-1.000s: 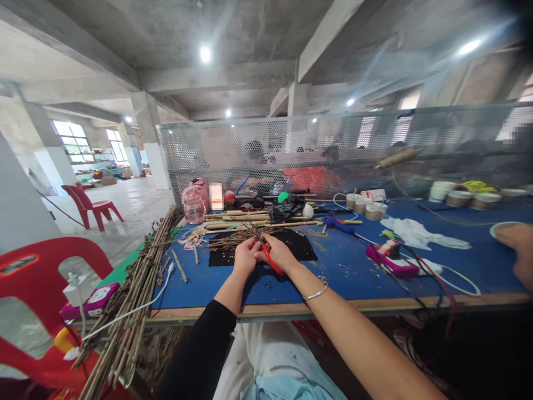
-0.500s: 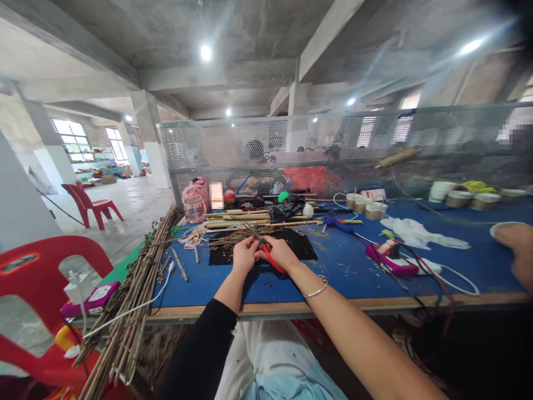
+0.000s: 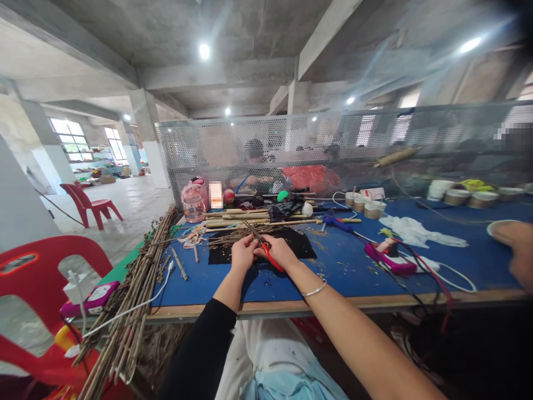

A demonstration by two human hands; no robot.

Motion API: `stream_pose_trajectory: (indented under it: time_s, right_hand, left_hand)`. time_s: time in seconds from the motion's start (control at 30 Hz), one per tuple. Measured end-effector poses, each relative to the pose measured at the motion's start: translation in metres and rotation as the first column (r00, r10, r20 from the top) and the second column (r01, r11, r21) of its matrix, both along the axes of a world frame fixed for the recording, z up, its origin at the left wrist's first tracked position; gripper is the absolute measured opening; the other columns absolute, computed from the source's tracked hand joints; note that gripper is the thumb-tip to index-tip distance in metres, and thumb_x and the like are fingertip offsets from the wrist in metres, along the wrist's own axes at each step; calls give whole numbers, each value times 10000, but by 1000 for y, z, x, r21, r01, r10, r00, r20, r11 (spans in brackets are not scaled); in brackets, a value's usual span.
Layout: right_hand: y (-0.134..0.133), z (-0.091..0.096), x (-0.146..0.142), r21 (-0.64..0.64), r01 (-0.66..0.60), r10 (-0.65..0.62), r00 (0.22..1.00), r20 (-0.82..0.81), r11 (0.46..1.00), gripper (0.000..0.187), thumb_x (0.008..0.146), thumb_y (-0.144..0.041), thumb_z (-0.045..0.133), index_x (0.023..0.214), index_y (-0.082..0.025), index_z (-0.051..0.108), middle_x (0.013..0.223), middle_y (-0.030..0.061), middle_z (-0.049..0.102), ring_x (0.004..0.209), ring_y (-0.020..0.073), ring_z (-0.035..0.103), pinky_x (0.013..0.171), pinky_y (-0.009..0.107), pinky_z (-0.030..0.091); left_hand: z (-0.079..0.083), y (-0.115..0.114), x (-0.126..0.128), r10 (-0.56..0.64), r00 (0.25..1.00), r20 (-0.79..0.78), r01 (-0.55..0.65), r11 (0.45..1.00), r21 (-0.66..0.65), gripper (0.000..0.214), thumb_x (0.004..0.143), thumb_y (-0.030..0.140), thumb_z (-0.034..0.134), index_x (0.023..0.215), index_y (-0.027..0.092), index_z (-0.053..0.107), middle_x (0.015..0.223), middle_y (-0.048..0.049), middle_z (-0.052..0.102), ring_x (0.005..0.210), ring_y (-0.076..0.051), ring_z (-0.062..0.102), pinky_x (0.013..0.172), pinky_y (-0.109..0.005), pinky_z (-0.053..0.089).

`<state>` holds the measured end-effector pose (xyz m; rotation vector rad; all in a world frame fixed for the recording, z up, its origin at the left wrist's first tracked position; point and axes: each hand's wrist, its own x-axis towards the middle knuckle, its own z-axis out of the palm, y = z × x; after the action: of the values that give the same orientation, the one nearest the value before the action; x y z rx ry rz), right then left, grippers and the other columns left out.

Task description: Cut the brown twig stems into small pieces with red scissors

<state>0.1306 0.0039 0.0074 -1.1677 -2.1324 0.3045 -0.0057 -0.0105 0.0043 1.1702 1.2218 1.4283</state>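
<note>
Red-handled scissors (image 3: pixel 272 259) are gripped in my right hand (image 3: pixel 281 253), their metal blades pointing up and left past my fingers. Close beside it, my left hand (image 3: pixel 244 254) is closed with the fingertips pinched together near the blades; what they pinch is too small to make out, perhaps a thin twig. Both hands are over the near part of a black cloth (image 3: pixel 306 247) on the blue tabletop. Just beyond my fingers lies a pile of short thin brown twigs (image 3: pixel 225 238), with small scraps scattered on the cloth.
Long dry stalks (image 3: pixel 139 303) lie in a bundle over the table's left edge. Behind the cloth are bamboo sticks (image 3: pixel 241 216) and a blue glue gun (image 3: pixel 338 223). A purple power strip (image 3: pixel 391 261) with cords sits right. At far right is another person's hand (image 3: pixel 520 250).
My hands and the scissors stay in nearly the same place. The other person's hand at the far right has shifted slightly and is blurred.
</note>
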Motion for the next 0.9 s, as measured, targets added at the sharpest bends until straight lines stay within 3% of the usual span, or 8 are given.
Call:
stream_pose_trajectory:
  time_s: [0.13,0.27,0.47,0.57,0.7,0.9]
  right_hand:
    - [-1,2,-1,64,81,-86,994,74,995,513,702,-515,606,1116,-222,535,907,70,658,797,214,619,671,278,436]
    - [2,0,-1,157,7,-19,997,73,988,604,676,-501,637,1160,-170,494,1075,118,590,993,232,554,819,330,426]
    - [7,-8,0,197,0,-18,996,93,980,698,652,-520,651,1201,-133,462,1120,152,548,1066,264,500,897,402,393]
    - [7,-6,0,183,-15,4,998,58,983,651,649,-498,665,1171,-152,486,1101,136,559,1044,251,513,877,383,404]
    - [4,-2,-1,141,-35,39,999,-24,989,540,662,-451,675,1092,-159,527,1019,110,599,938,216,560,792,318,426]
    - [-3,5,0,56,26,-26,1000,-5,998,462,728,-484,598,1080,-189,545,785,65,654,700,189,606,616,248,408]
  left_hand:
    - [-1,2,0,-30,998,59,29,999,25,441,666,308,659,1066,123,636,667,-37,657,449,-74,480,414,-183,360]
    - [-6,6,-1,-47,998,50,43,996,82,386,648,283,667,994,111,665,710,-57,681,535,-113,556,506,-213,431]
    - [-9,8,-2,-11,998,-57,18,991,133,335,652,264,657,949,113,683,718,-67,691,614,-149,601,593,-234,454]
    - [-8,7,-3,-28,996,-79,39,988,146,321,660,278,651,932,112,688,710,-67,691,607,-150,599,590,-236,449]
    - [-8,7,-1,-76,997,9,74,983,166,362,655,300,660,960,106,679,770,-79,695,663,-157,609,632,-241,458]
    - [-9,7,1,-40,998,56,34,992,118,440,622,314,697,1012,111,665,763,-65,688,598,-120,561,568,-223,443]
